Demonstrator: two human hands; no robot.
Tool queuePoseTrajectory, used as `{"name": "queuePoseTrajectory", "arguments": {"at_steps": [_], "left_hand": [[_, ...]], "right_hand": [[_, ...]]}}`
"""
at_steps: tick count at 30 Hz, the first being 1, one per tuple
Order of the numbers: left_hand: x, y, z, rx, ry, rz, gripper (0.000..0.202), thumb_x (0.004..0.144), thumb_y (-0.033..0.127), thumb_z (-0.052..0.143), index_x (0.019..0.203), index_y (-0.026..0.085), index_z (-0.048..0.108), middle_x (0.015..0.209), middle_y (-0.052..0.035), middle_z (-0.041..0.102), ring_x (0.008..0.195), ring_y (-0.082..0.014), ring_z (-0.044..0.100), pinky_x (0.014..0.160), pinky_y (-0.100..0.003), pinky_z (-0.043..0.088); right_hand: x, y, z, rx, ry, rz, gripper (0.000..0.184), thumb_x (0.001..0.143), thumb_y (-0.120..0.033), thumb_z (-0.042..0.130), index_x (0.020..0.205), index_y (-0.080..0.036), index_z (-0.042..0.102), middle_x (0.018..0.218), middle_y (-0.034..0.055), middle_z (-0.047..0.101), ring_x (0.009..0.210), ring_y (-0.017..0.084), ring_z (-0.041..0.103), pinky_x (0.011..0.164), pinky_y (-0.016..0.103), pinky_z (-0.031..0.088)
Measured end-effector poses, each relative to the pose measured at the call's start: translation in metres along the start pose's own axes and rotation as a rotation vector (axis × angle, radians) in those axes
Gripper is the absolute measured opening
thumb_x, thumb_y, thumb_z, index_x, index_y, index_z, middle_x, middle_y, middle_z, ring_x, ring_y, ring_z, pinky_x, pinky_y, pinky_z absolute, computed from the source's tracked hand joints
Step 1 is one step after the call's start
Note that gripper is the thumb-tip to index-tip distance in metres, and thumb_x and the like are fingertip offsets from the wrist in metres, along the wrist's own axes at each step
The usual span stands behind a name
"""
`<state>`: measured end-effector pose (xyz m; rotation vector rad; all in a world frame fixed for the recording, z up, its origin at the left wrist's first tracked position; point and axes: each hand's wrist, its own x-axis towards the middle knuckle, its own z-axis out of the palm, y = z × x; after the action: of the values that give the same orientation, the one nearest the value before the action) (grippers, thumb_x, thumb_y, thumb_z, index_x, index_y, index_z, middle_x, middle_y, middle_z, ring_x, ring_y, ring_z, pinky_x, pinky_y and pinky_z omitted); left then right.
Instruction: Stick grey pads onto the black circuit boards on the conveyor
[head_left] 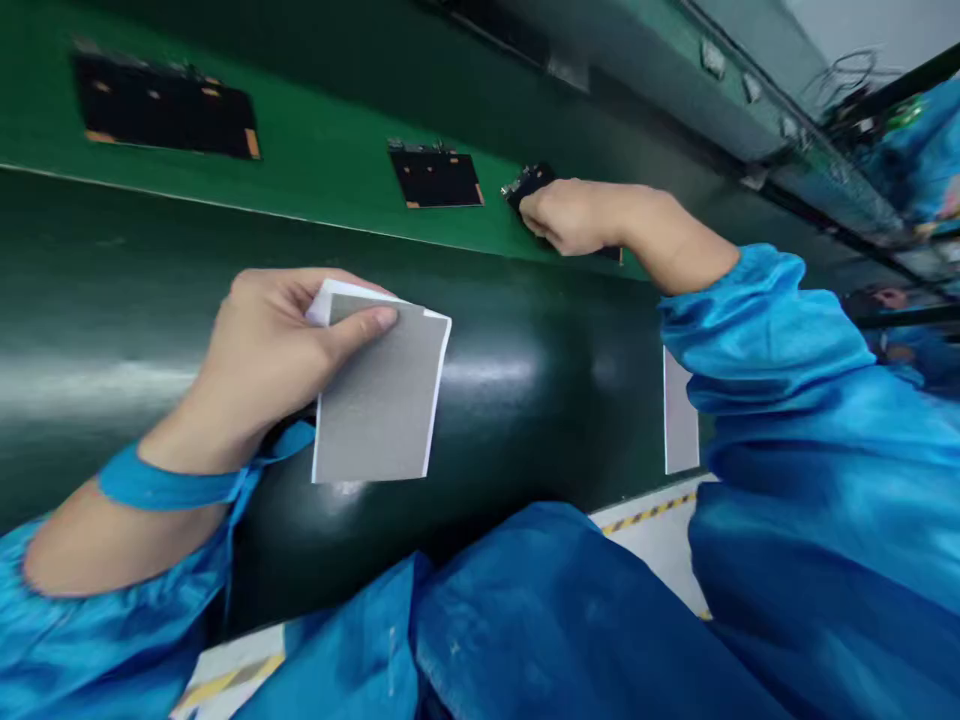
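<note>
My left hand (277, 360) grips a grey sheet with white edges (382, 400), the thumb lying on its top face near the upper edge. White backing shows behind the grey layer. On the far green strip, my right hand (566, 215) closes its fingers over a black circuit board (531, 182). The hand covers much of that board, so I cannot tell whether it is lifted. To its left lies another black board (439, 178) with copper-coloured corners. Farther left is a larger-looking, blurred black board (165, 108).
A dark green work surface (540, 400) runs in front of me, with the lighter green strip (315, 180) beyond. A pale sheet (680, 415) lies by my right sleeve. A metal shelf or rail (675, 110) overhangs the far side. Blue-sleeved people are partly visible at right.
</note>
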<state>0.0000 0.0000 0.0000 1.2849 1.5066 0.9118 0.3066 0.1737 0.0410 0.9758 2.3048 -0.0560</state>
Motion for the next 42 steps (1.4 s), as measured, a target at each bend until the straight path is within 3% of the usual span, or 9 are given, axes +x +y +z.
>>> {"name": "queuePoseTrajectory", "arguments": {"at_steps": [5, 11, 14, 18, 22, 25, 28, 33, 42], "left_hand": [[0.000, -0.002, 0.001, 0.023, 0.009, -0.020, 0.021, 0.076, 0.039, 0.085, 0.090, 0.023, 0.087, 0.073, 0.0050, 0.076, 0.061, -0.0085, 0.060, 0.052, -0.016, 0.039], [-0.002, -0.005, -0.002, 0.074, 0.035, -0.047, 0.026, 0.076, 0.042, 0.086, 0.093, 0.023, 0.087, 0.074, 0.0042, 0.076, 0.063, -0.0109, 0.061, 0.060, -0.019, 0.045], [-0.002, -0.007, -0.004, 0.094, 0.060, -0.075, 0.030, 0.074, 0.045, 0.086, 0.092, 0.021, 0.087, 0.071, 0.0037, 0.074, 0.060, -0.0111, 0.059, 0.061, -0.021, 0.047], [-0.001, -0.012, -0.006, 0.091, 0.067, -0.111, 0.034, 0.072, 0.046, 0.088, 0.094, 0.021, 0.086, 0.072, 0.0037, 0.074, 0.059, -0.0106, 0.058, 0.061, -0.022, 0.048], [0.002, -0.015, -0.005, 0.064, 0.066, -0.128, 0.035, 0.070, 0.045, 0.090, 0.093, 0.019, 0.085, 0.070, 0.0028, 0.073, 0.060, -0.0125, 0.061, 0.060, -0.022, 0.049], [0.000, -0.012, -0.004, 0.028, 0.069, -0.125, 0.033, 0.071, 0.042, 0.090, 0.094, 0.019, 0.085, 0.073, 0.0022, 0.075, 0.064, -0.0131, 0.063, 0.059, -0.022, 0.049], [-0.003, -0.007, -0.002, -0.012, 0.067, -0.095, 0.030, 0.074, 0.041, 0.089, 0.094, 0.019, 0.085, 0.076, 0.0015, 0.077, 0.065, -0.0112, 0.062, 0.058, -0.020, 0.047], [-0.004, 0.000, 0.001, -0.055, 0.006, -0.044, 0.026, 0.078, 0.040, 0.087, 0.088, 0.017, 0.084, 0.076, 0.0003, 0.075, 0.063, -0.0095, 0.057, 0.055, -0.020, 0.043], [-0.002, -0.001, 0.002, -0.024, -0.019, -0.052, 0.024, 0.077, 0.043, 0.083, 0.080, 0.019, 0.079, 0.069, 0.0003, 0.068, 0.059, -0.0123, 0.053, 0.052, -0.023, 0.040]], "right_hand": [[-0.002, 0.001, 0.011, 0.113, 0.058, 0.085, 0.023, 0.085, -0.002, 0.068, 0.084, -0.021, 0.054, 0.090, 0.0086, 0.070, 0.079, 0.025, 0.067, 0.076, 0.038, 0.049], [-0.004, -0.003, 0.011, -0.060, 0.049, 0.174, 0.016, 0.088, -0.011, 0.074, 0.095, -0.017, 0.061, 0.100, 0.0152, 0.075, 0.087, 0.031, 0.072, 0.076, 0.042, 0.054], [0.013, 0.023, 0.018, -0.020, 0.152, 0.210, 0.033, 0.079, -0.029, 0.091, 0.094, -0.019, 0.064, 0.091, 0.0132, 0.073, 0.089, 0.035, 0.071, 0.078, 0.048, 0.057], [0.037, 0.086, 0.038, 0.293, 0.218, 0.063, 0.053, 0.052, -0.043, 0.107, 0.069, -0.025, 0.060, 0.060, 0.0021, 0.056, 0.078, 0.029, 0.064, 0.077, 0.048, 0.057], [0.023, 0.114, 0.049, 0.677, 0.139, 0.038, 0.048, 0.062, -0.051, 0.101, 0.068, -0.024, 0.063, 0.058, 0.0006, 0.056, 0.063, 0.019, 0.054, 0.064, 0.039, 0.049], [0.003, 0.075, 0.045, 0.776, 0.424, 0.135, 0.042, 0.080, -0.051, 0.089, 0.073, -0.020, 0.062, 0.064, 0.0000, 0.057, 0.062, 0.013, 0.048, 0.063, 0.033, 0.039], [-0.007, -0.012, 0.039, 0.895, 0.810, 0.054, 0.034, 0.096, -0.048, 0.071, 0.081, -0.018, 0.063, 0.072, 0.0004, 0.059, 0.067, 0.012, 0.049, 0.066, 0.031, 0.037], [-0.012, -0.139, 0.025, 1.175, 0.819, -0.251, 0.012, 0.100, -0.029, 0.061, 0.097, -0.018, 0.067, 0.086, 0.0013, 0.065, 0.071, 0.013, 0.051, 0.065, 0.028, 0.040], [-0.019, -0.170, 0.022, 0.887, 1.024, -0.200, 0.014, 0.097, -0.014, 0.053, 0.084, -0.020, 0.056, 0.084, 0.0032, 0.059, 0.082, 0.018, 0.053, 0.075, 0.034, 0.044]]}}
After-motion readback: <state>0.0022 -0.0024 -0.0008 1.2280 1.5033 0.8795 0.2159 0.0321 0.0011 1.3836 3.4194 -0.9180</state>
